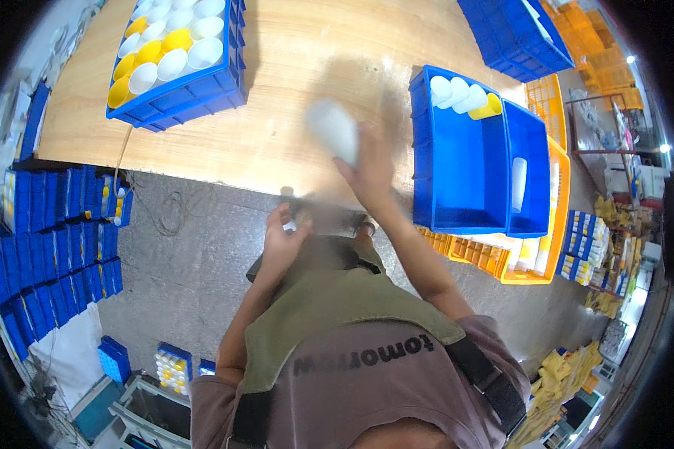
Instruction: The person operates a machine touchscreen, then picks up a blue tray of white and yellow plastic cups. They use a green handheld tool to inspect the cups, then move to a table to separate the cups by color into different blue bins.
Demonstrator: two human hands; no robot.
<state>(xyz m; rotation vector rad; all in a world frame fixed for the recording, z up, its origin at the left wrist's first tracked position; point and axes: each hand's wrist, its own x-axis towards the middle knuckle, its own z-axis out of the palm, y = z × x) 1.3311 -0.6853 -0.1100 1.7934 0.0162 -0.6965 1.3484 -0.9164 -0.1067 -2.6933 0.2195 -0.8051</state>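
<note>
My right hand (371, 168) holds a white plastic cup (333, 131) above the wooden table (299, 60); both are blurred by motion. My left hand (283, 238) sits low near my waist, below the table's front edge, fingers curled around something small and pale that I cannot make out. To the right stands a blue crate (457, 187) with three white cups (457, 93) and a yellow one (488, 108) lying at its far end. At the far left of the table a blue crate (195, 90) is full of several white and yellow cups (165, 52).
A second blue crate (528, 172) and an orange crate (558, 217) stand right of the first. More blue crates (513, 34) sit at the back right. Stacks of small blue bins (52, 239) line the grey floor on the left. A cable (168, 209) lies on the floor.
</note>
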